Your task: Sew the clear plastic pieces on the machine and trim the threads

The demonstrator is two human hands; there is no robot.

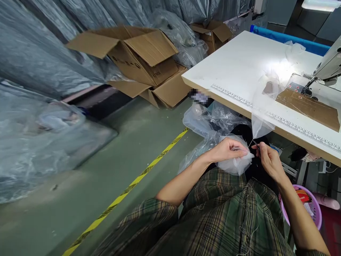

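My left hand [231, 149] pinches a bunched piece of sheer white fabric [234, 165] above my lap. In my right hand [270, 160] is a small dark pointed tool [256, 144] that looks like thread snips, mostly hidden by the fingers. Its tip is close to a thin white thread [250, 143] running between the fabric in my left hand and another sheer white strip [262, 124]. That strip hangs over the table's front edge and continues up across the tabletop.
A white sewing table [226, 67] with a printed ruler carries a sewing machine [327, 64] at right. Below it sits a pink basket [317, 209]. Open cardboard boxes [133, 60] and plastic-covered piles [39, 149] stand left, beyond yellow-black floor tape [133, 183].
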